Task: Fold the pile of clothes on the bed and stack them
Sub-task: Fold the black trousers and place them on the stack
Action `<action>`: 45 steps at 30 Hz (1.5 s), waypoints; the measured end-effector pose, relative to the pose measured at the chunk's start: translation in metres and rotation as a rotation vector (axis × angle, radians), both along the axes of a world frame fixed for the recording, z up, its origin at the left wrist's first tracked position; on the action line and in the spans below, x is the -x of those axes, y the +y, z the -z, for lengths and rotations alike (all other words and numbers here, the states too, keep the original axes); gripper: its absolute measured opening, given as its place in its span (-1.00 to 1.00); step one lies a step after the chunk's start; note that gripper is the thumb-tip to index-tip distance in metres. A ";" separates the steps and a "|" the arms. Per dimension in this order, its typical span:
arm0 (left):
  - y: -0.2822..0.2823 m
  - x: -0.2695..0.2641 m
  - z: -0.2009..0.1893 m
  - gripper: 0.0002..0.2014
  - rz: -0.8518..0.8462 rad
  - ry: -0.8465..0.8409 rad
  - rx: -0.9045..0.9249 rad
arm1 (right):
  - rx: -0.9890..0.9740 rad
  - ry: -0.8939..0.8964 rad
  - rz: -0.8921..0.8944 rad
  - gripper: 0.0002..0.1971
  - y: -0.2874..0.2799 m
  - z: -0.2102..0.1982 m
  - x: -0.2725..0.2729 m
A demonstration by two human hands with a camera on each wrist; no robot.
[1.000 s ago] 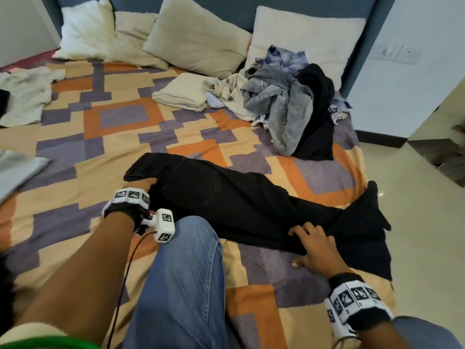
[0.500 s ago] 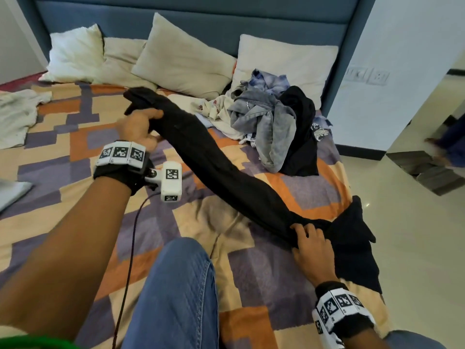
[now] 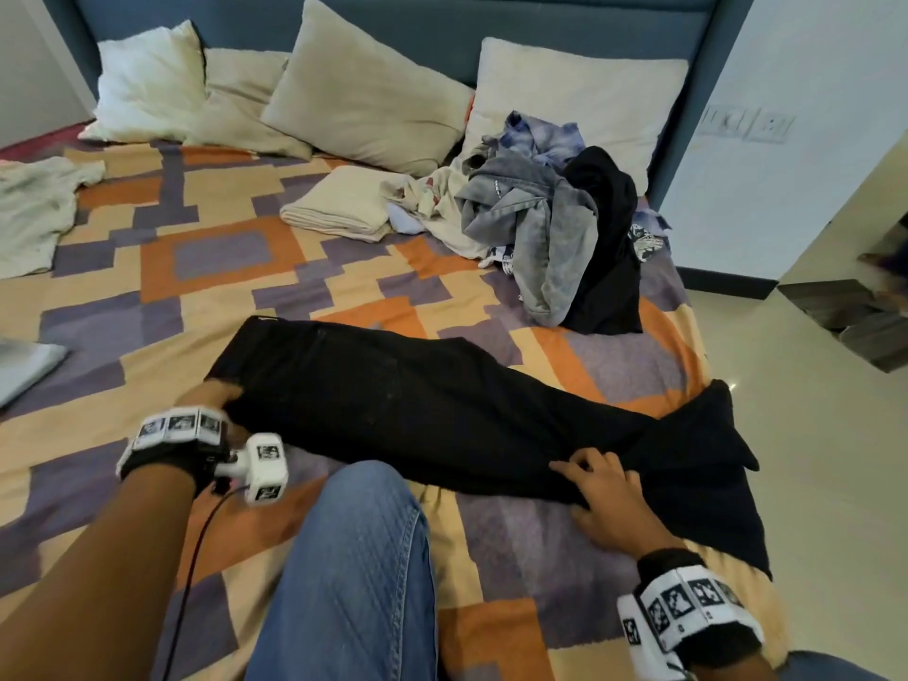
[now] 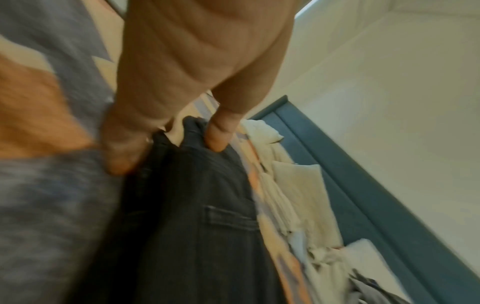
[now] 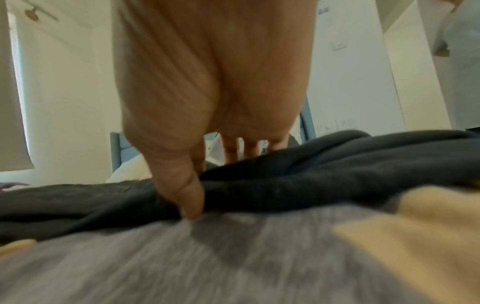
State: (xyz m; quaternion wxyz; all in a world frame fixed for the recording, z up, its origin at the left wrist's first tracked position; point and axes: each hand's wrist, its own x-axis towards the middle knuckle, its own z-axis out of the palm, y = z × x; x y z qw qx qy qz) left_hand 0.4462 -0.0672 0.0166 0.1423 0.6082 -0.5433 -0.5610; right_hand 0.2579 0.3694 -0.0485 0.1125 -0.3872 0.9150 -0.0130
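Note:
A pair of black trousers [image 3: 422, 410] lies stretched across the patterned bedspread [image 3: 147, 297], waist to the left, legs running right to the bed's edge. My left hand [image 3: 221, 393] grips the waistband's near corner; in the left wrist view its thumb and fingers [image 4: 215, 135] pinch the dark cloth [image 4: 194, 216]. My right hand [image 3: 604, 489] holds the trousers [image 5: 298, 181] lower down the leg, fingers over the fabric and thumb under its near edge. A heap of unfolded clothes [image 3: 555, 228], grey, black, blue and cream, lies at the back right.
One folded cream garment [image 3: 339, 204] sits left of the heap. Pillows [image 3: 363, 90] line the blue headboard. A pale garment [image 3: 34, 208] lies at the far left. My knee in blue jeans [image 3: 354, 572] rests on the bed's near side. The floor [image 3: 806, 484] begins right of the bed.
Half a second ago my left hand held the waist end raised high over the bed; it has come down and the trousers lie flat again. My right hand stayed on the leg.

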 end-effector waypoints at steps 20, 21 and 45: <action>0.325 0.149 0.090 -0.78 1.025 -0.257 0.645 | 1.111 -0.265 1.056 -0.84 0.084 -0.016 0.079; 0.325 0.147 0.093 -0.77 1.009 -0.227 0.677 | 1.101 -0.326 1.051 -0.80 0.080 -0.016 0.084; 0.312 0.140 0.089 -0.07 1.154 -0.147 0.588 | 2.238 -1.127 1.368 -0.52 0.128 -0.025 0.052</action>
